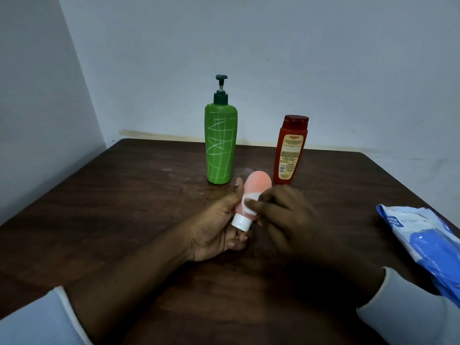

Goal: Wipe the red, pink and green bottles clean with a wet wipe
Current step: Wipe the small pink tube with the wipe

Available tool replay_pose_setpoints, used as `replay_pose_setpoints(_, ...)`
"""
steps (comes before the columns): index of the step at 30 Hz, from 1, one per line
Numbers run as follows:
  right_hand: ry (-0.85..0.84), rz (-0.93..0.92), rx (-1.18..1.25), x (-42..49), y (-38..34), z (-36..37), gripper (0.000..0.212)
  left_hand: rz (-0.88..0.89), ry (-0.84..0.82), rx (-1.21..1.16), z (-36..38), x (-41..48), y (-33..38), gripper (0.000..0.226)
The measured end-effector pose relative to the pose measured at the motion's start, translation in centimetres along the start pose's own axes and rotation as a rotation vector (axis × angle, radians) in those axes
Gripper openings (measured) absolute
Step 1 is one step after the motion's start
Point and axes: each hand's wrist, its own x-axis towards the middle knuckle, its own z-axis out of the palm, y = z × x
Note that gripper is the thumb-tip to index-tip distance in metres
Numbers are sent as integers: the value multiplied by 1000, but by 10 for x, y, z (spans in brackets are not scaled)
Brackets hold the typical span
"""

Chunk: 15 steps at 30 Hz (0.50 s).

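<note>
At mid-tabletop, near side: pink bottle (257,188) held upside down, white cap (240,221) pointing down toward the person, rounded end tilted away. Its lower body is mostly covered by both hands. The left hand (216,227) grips it, thumb laid up the bottle's left side, fingers curled round from behind. The right hand (281,212) is motion-blurred and in shadow; its fingers are bunched together, pinching a wet wipe (250,201) against the bottle's middle. Only a small white fold of the wipe shows.

Beyond the hands, green bottle (220,148) stands upright, pump top, pale scratchy lines across its front. To its right, apart from it, red bottle (290,153) stands upright; label print too small to read, base corner hidden behind the pink bottle. At the right edge, a blue-and-white pack of wipes (428,240) is cut off by the frame. Pale sleeves (37,319) are cut off at the bottom.

Surface: dark brown wooden tabletop (124,195), worn, with pale scuffs around the bottles. Room: dim light, grey-blue walls (249,46) meeting in a corner at far left; a yellowish stain (161,134) runs along the wall just above the far edge.
</note>
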Motion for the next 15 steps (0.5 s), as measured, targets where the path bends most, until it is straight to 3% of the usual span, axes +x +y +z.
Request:
replay_pose_setpoints(2,-82,-94,46,0,-6,-2,33,2,20,-4,-1,1,1,62)
replay_pose_setpoints(4,-40,-76,73,-3,-4,-4,33,1,19,-18,-2,4,1,63)
replay_pose_setpoints(7,174,179,38,-4,10,-6,40,5,19,-40,-3,4,2,66)
replay_pose_setpoints(9,221,273,-12,-4,16,-7,42,9,31,-40,-1,4,2,69)
replay_pose_setpoints(15,81,84,-103,-3,10,4,33,56,102,-108,-1,7,0,57)
